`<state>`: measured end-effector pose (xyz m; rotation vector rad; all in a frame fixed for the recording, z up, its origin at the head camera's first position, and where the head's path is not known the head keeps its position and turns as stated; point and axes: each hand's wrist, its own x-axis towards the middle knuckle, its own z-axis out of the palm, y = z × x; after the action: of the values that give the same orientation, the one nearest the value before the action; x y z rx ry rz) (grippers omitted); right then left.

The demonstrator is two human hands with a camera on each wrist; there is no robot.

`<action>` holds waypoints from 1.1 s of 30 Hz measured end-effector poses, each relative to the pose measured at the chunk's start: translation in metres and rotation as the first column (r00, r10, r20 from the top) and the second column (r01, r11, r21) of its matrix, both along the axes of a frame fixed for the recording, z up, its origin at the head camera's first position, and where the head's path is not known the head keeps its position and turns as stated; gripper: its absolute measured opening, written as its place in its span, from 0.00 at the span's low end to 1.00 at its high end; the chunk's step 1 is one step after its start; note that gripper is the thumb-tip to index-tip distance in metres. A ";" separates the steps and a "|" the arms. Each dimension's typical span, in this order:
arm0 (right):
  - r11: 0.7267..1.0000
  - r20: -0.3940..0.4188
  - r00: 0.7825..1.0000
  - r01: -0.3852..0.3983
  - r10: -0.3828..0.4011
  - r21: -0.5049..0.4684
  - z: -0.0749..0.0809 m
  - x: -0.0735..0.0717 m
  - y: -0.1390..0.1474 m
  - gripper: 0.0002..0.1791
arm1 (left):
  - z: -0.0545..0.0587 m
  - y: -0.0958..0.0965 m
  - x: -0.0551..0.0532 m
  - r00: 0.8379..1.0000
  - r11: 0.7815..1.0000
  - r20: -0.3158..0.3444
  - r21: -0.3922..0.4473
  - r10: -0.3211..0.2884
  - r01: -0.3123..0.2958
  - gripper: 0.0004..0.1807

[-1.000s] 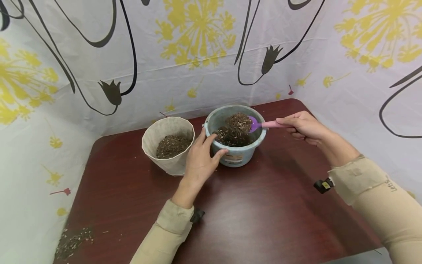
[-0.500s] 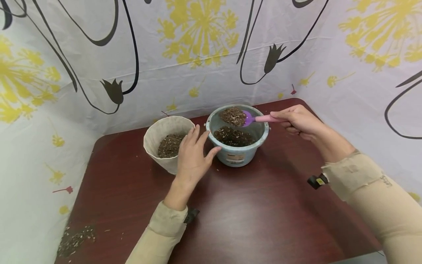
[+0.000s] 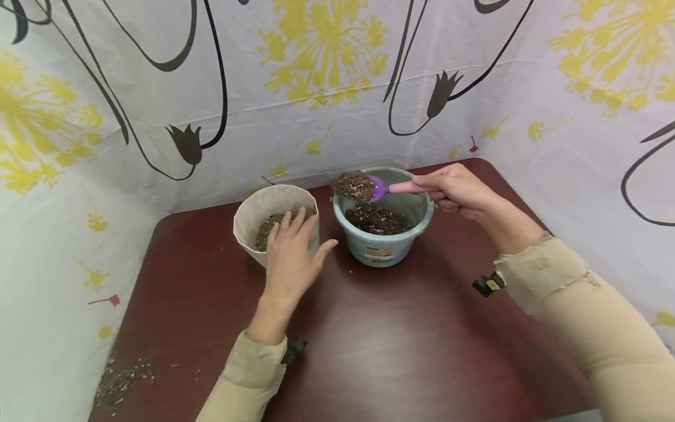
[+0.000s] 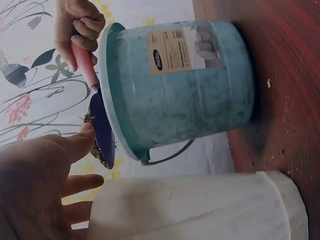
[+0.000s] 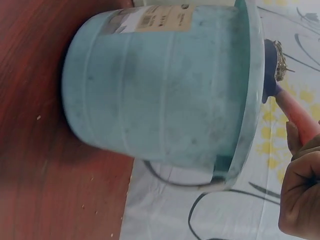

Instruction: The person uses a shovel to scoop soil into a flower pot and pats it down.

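My right hand (image 3: 461, 190) grips the pink handle of a garden trowel (image 3: 408, 187) with a purple blade. A heap of dark soil (image 3: 352, 185) lies on the blade, above the left rim of a light blue bucket (image 3: 381, 251). More soil (image 3: 377, 219) sits inside that bucket. Left of it stands a white pot (image 3: 250, 218), partly filled with soil. My left hand (image 3: 290, 258) is spread over the near right rim of the pot, hiding part of it. In the left wrist view, the trowel's blade (image 4: 102, 127) passes close by my left thumb.
Both containers stand on a dark red table (image 3: 395, 340) near its back edge. A printed cloth wall (image 3: 337, 129) rises behind and at the sides. Spilled soil (image 3: 123, 381) lies at the table's front left. The bucket's wire handle (image 4: 172, 156) hangs down.
The loaded trowel has risen out of the bucket and moved left to its rim with my right hand. My left hand has left the bucket's rim and moved left over the white pot.
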<state>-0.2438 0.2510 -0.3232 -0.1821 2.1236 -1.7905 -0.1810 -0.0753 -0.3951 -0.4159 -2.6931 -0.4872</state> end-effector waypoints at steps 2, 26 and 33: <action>1.000 -0.007 1.000 -0.007 0.007 0.010 0.000 -0.002 -0.006 0.21 | 0.000 -0.004 0.001 1.000 1.000 -0.004 -0.001 0.005 -0.005 0.35; 0.992 -0.013 0.992 -0.124 0.124 0.031 -0.002 -0.020 -0.081 0.18 | -0.015 -0.071 0.022 0.988 0.980 0.042 0.124 0.151 -0.155 0.30; 0.990 -0.043 0.992 -0.113 0.117 0.086 -0.009 -0.025 -0.105 0.16 | -0.017 -0.078 0.022 0.985 0.965 0.082 0.203 0.151 -0.165 0.30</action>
<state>-0.2691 0.1461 -0.3319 -0.3223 2.1698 -1.6444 -0.1591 -0.1532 -0.4118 -0.1261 -2.6732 -0.7389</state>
